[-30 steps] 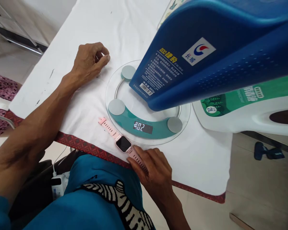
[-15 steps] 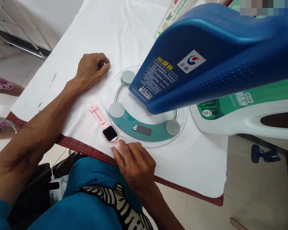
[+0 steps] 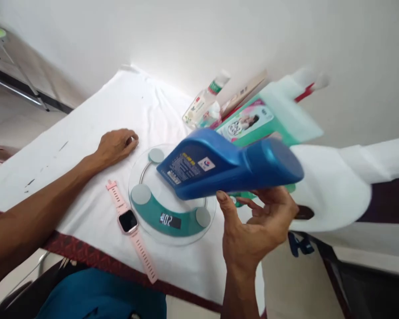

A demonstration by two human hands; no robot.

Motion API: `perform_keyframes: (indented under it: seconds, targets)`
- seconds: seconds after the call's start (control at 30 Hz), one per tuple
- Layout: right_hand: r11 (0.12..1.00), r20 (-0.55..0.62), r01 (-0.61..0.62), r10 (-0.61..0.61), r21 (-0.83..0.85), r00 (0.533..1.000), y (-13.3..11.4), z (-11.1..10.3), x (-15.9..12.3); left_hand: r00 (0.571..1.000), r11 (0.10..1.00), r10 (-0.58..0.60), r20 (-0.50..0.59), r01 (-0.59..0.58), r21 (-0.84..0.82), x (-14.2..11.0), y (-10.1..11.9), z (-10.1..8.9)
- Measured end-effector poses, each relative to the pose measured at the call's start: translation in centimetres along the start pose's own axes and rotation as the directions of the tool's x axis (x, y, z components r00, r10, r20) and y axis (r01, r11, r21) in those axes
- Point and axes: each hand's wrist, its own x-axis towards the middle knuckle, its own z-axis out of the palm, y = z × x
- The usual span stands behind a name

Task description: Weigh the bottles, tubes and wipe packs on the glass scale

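Note:
A blue bottle (image 3: 213, 164) stands on a round glass scale (image 3: 156, 223), whose lit display shows digits that look like 02. Beside the bottle's near side is my right hand (image 3: 252, 226), thumb raised apart from the bent fingers. The fingertips are partly hidden by the bottle, and I cannot tell whether they touch it. To the left of the scale my left hand (image 3: 116, 144) rests on the white cloth, its fingers loosely curled in with nothing in them. A pink-strapped watch (image 3: 128, 220) lies flat, face up, at the scale's left edge.
Behind the blue bottle stand a clear bottle (image 3: 202, 104), a green bottle (image 3: 249, 122) and a large white jug (image 3: 332, 186). The white cloth (image 3: 86, 117) covers the table, with a dark red edge (image 3: 96, 257) nearest me. A wall rises behind.
My right hand has left the watch strap and moved up and right to the blue bottle. The view has pulled back and tilted up. The scale's digits have changed.

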Motion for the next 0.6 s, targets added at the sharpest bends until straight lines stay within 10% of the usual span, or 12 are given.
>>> perform_keyframes:
  seconds: [0.23,0.43,0.6]
  targets:
    - [0.889,0.142,-0.329,0.299,0.318,0.944,-1.8,4.0,3.2,0.999,0.997,-0.032,0.027,0.033,-0.070,0.2,-0.4,0.6]
    - [0.878,0.050,-0.243,0.244,0.413,0.968,-4.5,6.2,6.0,1.000,0.997,-0.005,0.025,0.007,-0.072,0.2,-0.6,1.4]
    - [0.822,-0.007,-0.094,0.119,0.561,0.993,-7.3,13.5,14.4,1.000,0.997,0.010,0.022,-0.008,-0.083,0.0,-0.6,1.8]
